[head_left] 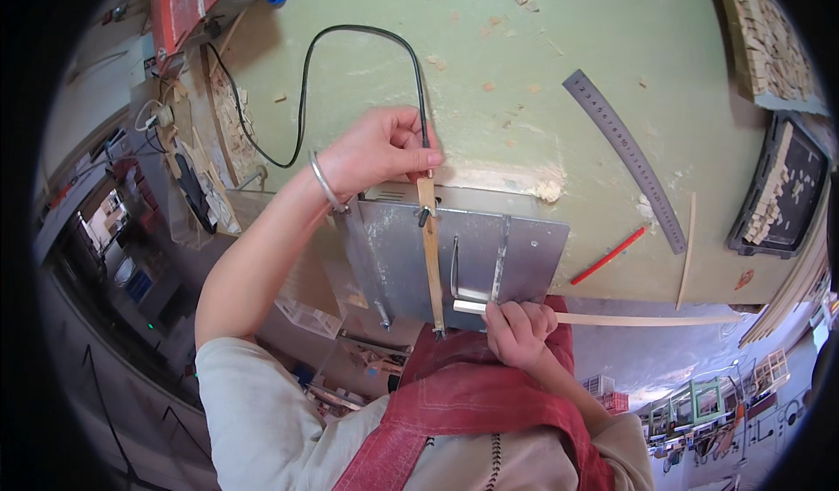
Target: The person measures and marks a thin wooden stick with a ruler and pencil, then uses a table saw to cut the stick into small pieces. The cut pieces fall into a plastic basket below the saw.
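A small metal cutting table [524, 246] sits at the front edge of a pale green workbench [489, 62]. My left hand [376, 152] grips the far end of a narrow wooden guide strip [431, 259] that lies across the metal plate, next to a black cable [308, 62]. My right hand [517, 332] pinches a long thin wooden stick [647, 320] at the plate's near edge. The stick runs off to the right.
A grey steel ruler [625, 150], a red pencil [609, 256] and a second thin stick [689, 250] lie on the bench at right. Trays of small wooden pieces [778, 189] stand far right. A red machine [183, 1] stands at the far left. Wood chips dot the bench.
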The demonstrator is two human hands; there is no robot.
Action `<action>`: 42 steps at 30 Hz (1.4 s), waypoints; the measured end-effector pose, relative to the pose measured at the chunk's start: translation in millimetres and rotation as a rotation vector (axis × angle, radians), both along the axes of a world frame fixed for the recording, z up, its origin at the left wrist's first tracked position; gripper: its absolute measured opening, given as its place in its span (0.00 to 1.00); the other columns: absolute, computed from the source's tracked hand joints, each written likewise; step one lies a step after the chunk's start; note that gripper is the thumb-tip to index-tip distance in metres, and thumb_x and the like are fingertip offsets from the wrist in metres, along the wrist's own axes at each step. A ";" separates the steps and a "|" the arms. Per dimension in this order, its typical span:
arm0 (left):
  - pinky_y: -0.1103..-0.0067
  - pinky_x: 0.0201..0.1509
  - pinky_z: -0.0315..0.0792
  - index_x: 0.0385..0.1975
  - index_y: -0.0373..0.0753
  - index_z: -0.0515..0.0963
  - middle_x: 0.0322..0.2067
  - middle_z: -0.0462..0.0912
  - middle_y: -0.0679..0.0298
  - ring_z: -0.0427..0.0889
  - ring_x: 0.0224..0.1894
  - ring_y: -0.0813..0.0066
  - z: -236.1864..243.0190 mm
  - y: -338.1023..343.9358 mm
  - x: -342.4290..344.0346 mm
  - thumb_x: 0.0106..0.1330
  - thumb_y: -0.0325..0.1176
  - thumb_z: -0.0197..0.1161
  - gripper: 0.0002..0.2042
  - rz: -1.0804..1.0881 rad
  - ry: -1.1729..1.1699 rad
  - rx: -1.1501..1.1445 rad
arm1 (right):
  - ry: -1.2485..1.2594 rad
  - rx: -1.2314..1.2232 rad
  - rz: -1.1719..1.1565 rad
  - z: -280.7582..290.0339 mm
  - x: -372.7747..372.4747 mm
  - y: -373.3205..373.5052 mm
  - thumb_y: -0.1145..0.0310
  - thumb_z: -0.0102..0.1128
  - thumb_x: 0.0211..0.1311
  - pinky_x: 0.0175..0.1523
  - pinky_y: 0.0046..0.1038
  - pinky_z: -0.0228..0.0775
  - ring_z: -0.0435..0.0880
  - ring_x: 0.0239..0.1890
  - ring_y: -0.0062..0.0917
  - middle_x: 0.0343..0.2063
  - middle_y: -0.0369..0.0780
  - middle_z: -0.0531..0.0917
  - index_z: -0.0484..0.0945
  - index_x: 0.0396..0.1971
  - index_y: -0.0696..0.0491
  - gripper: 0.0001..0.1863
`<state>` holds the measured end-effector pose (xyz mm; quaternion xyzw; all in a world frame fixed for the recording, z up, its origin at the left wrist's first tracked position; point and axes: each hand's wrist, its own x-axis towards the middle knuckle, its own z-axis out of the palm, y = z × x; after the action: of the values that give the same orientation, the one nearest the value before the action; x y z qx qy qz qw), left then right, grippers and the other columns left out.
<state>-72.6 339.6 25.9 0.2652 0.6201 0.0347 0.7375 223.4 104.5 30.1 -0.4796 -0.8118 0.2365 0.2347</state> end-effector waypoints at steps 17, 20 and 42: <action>0.85 0.36 0.76 0.39 0.34 0.83 0.30 0.82 0.72 0.80 0.31 0.86 -7.7 -4.5 -3.9 0.75 0.29 0.69 0.06 -0.097 -0.089 -0.108 | 0.017 -0.021 0.053 0.4 5.7 3.3 0.65 0.67 0.57 0.51 0.29 0.58 0.75 0.37 0.18 0.36 0.27 0.81 0.87 0.43 0.44 0.13; 0.85 0.36 0.76 0.39 0.33 0.84 0.29 0.82 0.72 0.80 0.31 0.86 -8.6 -5.5 -4.1 0.75 0.30 0.70 0.06 -0.135 -0.086 -0.084 | 0.014 -0.021 0.055 0.4 5.5 2.5 0.65 0.67 0.57 0.52 0.29 0.57 0.75 0.37 0.18 0.36 0.27 0.81 0.86 0.43 0.44 0.12; 0.79 0.53 0.79 0.57 0.30 0.83 0.45 0.90 0.62 0.85 0.47 0.80 40.9 -10.4 -19.5 0.76 0.32 0.66 0.15 -0.450 0.420 0.546 | 0.019 0.008 -0.006 3.2 -3.5 4.5 0.71 0.68 0.57 0.54 0.36 0.65 0.80 0.46 0.28 0.43 0.35 0.82 0.87 0.44 0.50 0.14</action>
<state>-92.0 329.3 66.8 0.5817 0.6515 -0.0190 0.4867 219.9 109.0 33.3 -0.4790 -0.8089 0.2373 0.2450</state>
